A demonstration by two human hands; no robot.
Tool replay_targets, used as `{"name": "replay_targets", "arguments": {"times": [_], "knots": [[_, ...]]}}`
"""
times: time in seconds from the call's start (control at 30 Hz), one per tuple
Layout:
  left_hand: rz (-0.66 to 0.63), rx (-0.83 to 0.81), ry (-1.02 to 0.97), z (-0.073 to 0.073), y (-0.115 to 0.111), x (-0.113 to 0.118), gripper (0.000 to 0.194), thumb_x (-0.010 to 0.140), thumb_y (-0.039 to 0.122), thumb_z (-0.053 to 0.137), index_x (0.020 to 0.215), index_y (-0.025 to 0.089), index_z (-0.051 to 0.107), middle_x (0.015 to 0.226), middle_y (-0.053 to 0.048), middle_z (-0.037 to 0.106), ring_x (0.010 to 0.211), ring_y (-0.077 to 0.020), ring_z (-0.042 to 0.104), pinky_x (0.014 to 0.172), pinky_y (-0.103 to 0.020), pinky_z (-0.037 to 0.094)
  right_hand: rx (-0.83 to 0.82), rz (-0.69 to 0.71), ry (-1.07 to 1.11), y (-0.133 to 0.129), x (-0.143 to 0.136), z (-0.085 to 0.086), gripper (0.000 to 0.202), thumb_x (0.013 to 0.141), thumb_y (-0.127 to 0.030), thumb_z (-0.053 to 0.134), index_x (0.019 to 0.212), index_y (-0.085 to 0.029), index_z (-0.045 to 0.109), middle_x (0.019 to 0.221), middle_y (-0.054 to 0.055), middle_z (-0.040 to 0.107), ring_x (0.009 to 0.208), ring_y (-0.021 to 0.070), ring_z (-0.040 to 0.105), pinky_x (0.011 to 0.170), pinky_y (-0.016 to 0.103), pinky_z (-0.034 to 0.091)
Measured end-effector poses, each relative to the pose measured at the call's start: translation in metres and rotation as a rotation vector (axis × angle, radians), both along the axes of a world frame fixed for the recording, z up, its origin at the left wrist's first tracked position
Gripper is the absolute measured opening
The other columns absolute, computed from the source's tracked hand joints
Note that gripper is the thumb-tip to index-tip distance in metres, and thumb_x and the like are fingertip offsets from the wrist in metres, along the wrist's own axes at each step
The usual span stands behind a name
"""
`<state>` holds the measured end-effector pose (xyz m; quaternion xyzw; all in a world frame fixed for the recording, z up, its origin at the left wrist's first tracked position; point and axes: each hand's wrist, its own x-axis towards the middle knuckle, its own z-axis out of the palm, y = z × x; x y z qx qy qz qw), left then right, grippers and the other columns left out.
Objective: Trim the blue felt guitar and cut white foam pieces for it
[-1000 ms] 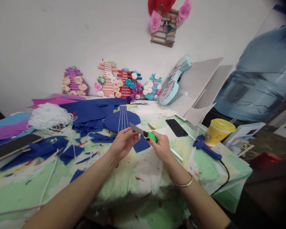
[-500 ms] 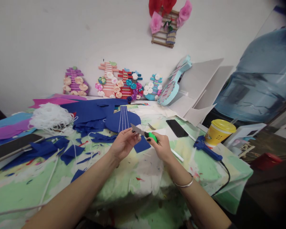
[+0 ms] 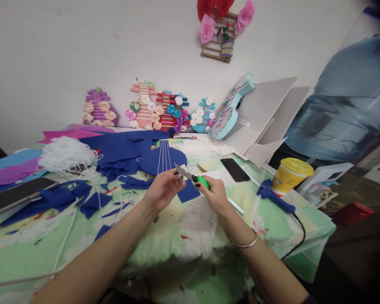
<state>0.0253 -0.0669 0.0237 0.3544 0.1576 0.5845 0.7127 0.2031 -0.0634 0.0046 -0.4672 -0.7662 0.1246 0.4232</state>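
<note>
- In the head view, the step in hand looks like close blade work between the two hands, above the covered table (image 3: 164,249).
- The right hand (image 3: 215,195) is wrapped around the green handle of a knife (image 3: 203,182), its blade pointing toward the left hand (image 3: 161,192).
- The left fingers are drawn together at the front part of the blade; whether they pinch a small piece there, I cannot tell, since fingers and blade hide it.
- The knife's handle lies within the right grip, and the metal runs out from it across to the left fingertips.
- By my judgement, the next move calls for a steady left hand, a short controlled stroke and fingertips kept off the edge; a slip could nick them.
- Just beyond the left hand lies a rounded blue piece (image 3: 148,161) with white strings; a blue square (image 3: 189,193) lies between the hands, farther back.
- Near the right forearm is a white stick (image 3: 236,206), with the blue glue gun (image 3: 277,198) farther right.
</note>
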Motion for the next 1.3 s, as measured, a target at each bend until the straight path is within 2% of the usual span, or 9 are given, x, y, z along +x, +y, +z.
{"name": "replay_targets", "arguments": {"times": [0.37,0.67,1.0,1.3], "knots": [[-0.004,-0.03,0.083,-0.0038,-0.0003,0.0056,0.008,0.064,0.015,0.073,0.063,0.01,0.067,0.057,0.001,0.055,0.053,-0.0063,0.048,0.062,-0.024,0.047,0.019,-0.005,-0.005,-0.002,-0.001,0.0016,0.044,0.081,-0.056,0.045,0.061,-0.017,0.047,0.051,-0.004,0.038,0.051,0.0088,0.035,0.052,0.021,0.024],[0.008,-0.042,0.045,-0.0019,-0.0027,0.0074,0.009,0.062,0.015,0.074,0.063,0.009,0.067,0.058,0.0,0.056,0.055,-0.0077,0.051,0.063,-0.024,0.047,0.031,0.019,0.01,-0.0038,-0.0015,0.0034,0.044,0.082,-0.055,0.044,0.06,-0.018,0.045,0.053,-0.004,0.038,0.052,0.0095,0.036,0.053,0.022,0.025],[-0.034,0.0,0.024,-0.0003,-0.0054,0.0023,0.012,0.067,0.017,0.07,0.061,0.01,0.063,0.055,0.002,0.051,0.053,-0.0072,0.047,0.063,-0.025,0.046,0.016,0.019,0.012,-0.001,0.0006,0.0014,0.044,0.083,-0.054,0.043,0.06,-0.017,0.049,0.052,-0.004,0.038,0.053,0.0094,0.036,0.052,0.022,0.025],[-0.043,0.023,0.038,0.0022,-0.0055,0.0006,0.015,0.067,0.017,0.07,0.057,0.01,0.06,0.053,0.002,0.047,0.051,-0.0062,0.042,0.059,-0.024,0.045,0.021,0.007,0.002,0.0011,0.0017,-0.0004,0.045,0.082,-0.056,0.043,0.058,-0.018,0.045,0.051,-0.004,0.037,0.052,0.0096,0.035,0.052,0.022,0.023]]}}
